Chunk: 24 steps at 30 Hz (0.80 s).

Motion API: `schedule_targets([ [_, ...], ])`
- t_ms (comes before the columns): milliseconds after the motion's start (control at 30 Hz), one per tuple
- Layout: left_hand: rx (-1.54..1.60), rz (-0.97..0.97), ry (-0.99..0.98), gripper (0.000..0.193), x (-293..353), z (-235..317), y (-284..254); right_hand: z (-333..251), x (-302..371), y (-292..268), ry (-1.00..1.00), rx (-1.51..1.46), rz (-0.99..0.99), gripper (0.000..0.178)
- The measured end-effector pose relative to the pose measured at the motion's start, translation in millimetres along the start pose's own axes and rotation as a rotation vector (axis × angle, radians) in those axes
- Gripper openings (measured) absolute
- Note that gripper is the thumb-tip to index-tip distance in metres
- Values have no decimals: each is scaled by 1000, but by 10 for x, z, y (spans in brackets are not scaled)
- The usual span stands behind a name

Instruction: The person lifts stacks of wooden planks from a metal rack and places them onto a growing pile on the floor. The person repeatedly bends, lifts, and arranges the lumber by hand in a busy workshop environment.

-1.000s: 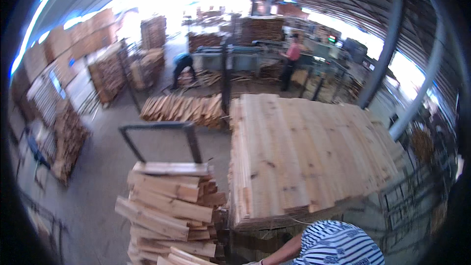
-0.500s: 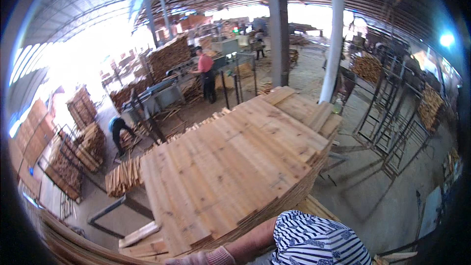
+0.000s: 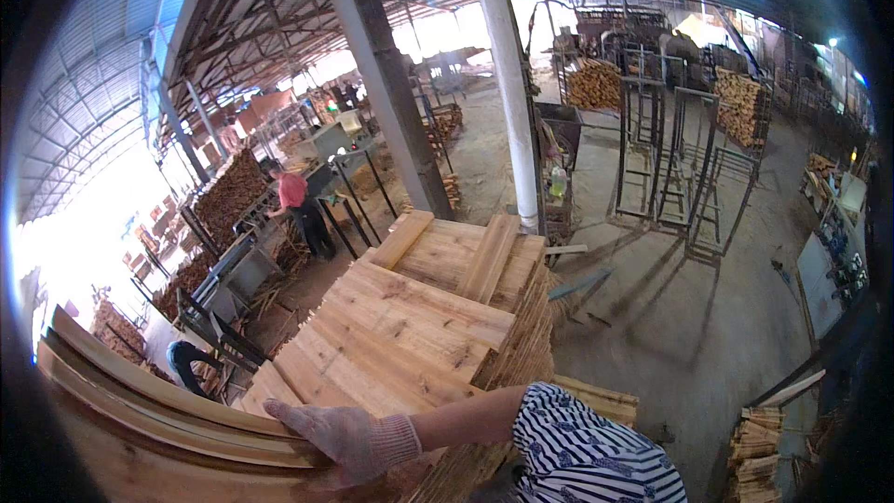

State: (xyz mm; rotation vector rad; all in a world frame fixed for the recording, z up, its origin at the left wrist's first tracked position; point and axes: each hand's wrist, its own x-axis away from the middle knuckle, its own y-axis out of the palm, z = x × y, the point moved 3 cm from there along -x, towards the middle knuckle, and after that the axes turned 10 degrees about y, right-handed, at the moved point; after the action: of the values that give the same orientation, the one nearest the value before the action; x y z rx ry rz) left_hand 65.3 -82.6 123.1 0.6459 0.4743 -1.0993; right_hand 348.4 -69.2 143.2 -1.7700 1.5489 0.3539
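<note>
My right hand (image 3: 349,440), in a pale knit work glove, reaches across from the lower right out of a striped sleeve. It is closed on a bundle of long wooden boards (image 3: 149,410) at the lower left. One finger or the thumb lies along their upper edge; the other fingers are mostly hidden. Just beyond the hand is a tall stack of flat wooden boards (image 3: 372,335), laid side by side on top. Two loose planks, a left one (image 3: 402,239) and a right one (image 3: 489,259), lie across its far end. My left hand is out of view.
A grey steel post (image 3: 382,74) and a white pole (image 3: 507,84) rise behind the stack. Metal rack frames (image 3: 666,149) stand on the concrete floor to the right. Wood bundles (image 3: 754,452) lie at the lower right. A person in a red shirt (image 3: 293,191) and another bent over (image 3: 186,363) are at the left.
The view has swung right, so the stack and posts appear farther left. My gloved hand has come up from the lower edge, and the bundle of boards beneath it now fills the lower left.
</note>
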Motion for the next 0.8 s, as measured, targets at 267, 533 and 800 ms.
schedule_targets([
  [267,-123,-79,127,71,16,-226,981,346,-30,-267,197,-26,140,108],
  [533,223,-466,-485,51,-226,-81,2050,932,-283,-1706,414,-200,102,82],
  [800,284,-181,-781,44,131,-1208,1958,1973,-28,-3407,823,22,-48,71],
])
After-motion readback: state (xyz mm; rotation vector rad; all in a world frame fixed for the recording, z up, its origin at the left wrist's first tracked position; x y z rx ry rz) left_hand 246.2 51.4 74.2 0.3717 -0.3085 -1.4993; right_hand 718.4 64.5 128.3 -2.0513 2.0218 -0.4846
